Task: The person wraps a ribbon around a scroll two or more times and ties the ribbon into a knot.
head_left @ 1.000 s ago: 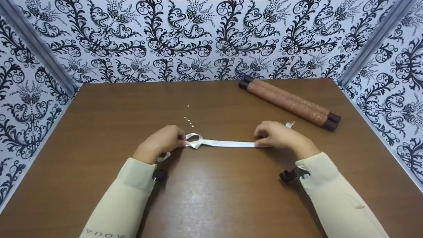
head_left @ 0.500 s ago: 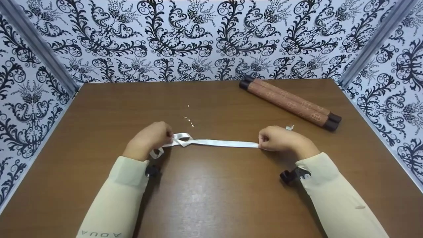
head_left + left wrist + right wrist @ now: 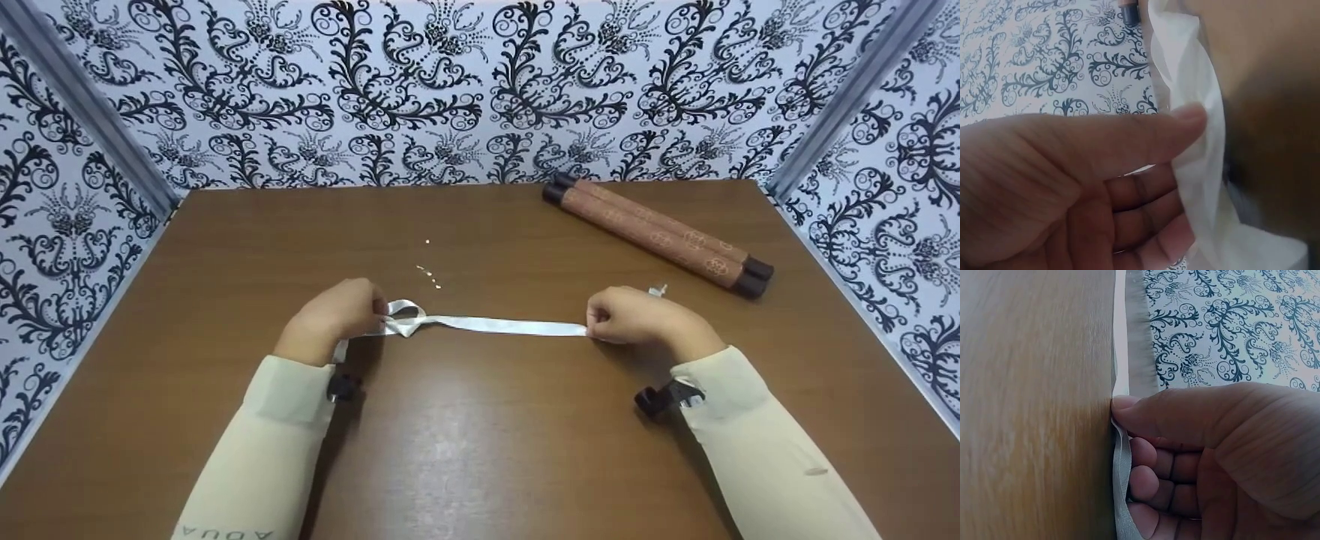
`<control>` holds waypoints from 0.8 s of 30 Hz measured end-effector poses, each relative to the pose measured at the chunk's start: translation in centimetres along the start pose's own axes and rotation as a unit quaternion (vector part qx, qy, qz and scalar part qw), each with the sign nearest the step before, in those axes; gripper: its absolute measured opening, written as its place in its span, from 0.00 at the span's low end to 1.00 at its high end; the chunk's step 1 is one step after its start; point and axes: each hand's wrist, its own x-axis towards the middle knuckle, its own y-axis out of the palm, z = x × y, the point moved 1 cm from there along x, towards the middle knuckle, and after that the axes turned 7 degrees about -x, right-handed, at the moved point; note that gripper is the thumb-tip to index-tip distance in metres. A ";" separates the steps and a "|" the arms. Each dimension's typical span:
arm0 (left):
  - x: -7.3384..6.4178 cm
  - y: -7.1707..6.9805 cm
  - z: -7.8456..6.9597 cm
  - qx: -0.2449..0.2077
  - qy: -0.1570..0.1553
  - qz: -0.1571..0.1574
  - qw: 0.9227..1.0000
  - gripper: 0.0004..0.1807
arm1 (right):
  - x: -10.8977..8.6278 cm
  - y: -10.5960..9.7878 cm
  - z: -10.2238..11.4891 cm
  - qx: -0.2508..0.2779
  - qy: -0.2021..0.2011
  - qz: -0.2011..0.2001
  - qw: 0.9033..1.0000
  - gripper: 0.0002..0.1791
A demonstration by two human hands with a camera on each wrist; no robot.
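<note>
A white satin ribbon (image 3: 510, 326) stretches straight across the table between both hands, with a loop and a crossing at its left part. My left hand (image 3: 334, 315) pinches the ribbon beside that loop; in the left wrist view the thumb presses on the twisted white band (image 3: 1204, 140). A short tail hangs below the left palm. My right hand (image 3: 634, 315) pinches the ribbon's right part between thumb and fingers, and the right wrist view shows the ribbon (image 3: 1121, 337) running past the thumb tip. Behind the right hand, a frayed ribbon end (image 3: 658, 290) sticks out.
Two brown patterned rolls with dark ends (image 3: 660, 236) lie side by side at the back right of the wooden table (image 3: 480, 435). Several tiny light specks (image 3: 427, 274) dot the table beyond the ribbon. Patterned panels (image 3: 480, 90) enclose the back and sides.
The left hand has moved left with the looped part of the ribbon, lengthening the straight stretch. My right hand has moved slightly right, and its fingers have curled in closer.
</note>
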 end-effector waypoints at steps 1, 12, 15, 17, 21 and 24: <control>0.1 0.1 -0.2 0.000 -0.001 -0.002 1.000 0.07 | 0.0 0.0 0.0 0.000 -0.001 0.000 1.000 0.08; 1.1 2.5 -1.9 0.008 0.047 -0.032 0.998 0.03 | 0.1 -0.1 -0.1 -0.005 -0.015 -0.004 1.000 0.08; 1.2 2.5 -1.8 0.014 0.048 -0.030 0.998 0.02 | 0.0 -0.3 -0.3 0.000 -0.014 -0.001 1.000 0.07; 1.2 2.6 -1.7 0.012 0.045 -0.029 0.998 0.02 | -0.1 -0.5 -0.6 0.004 -0.010 0.000 1.000 0.07; 1.2 2.6 -1.7 0.008 0.047 -0.024 0.999 0.03 | -0.8 -0.6 -1.4 0.013 0.000 0.006 1.000 0.05; 1.2 2.6 -1.8 0.006 0.047 -0.023 0.999 0.03 | -1.5 -0.7 -2.5 0.010 -0.001 0.008 1.000 0.06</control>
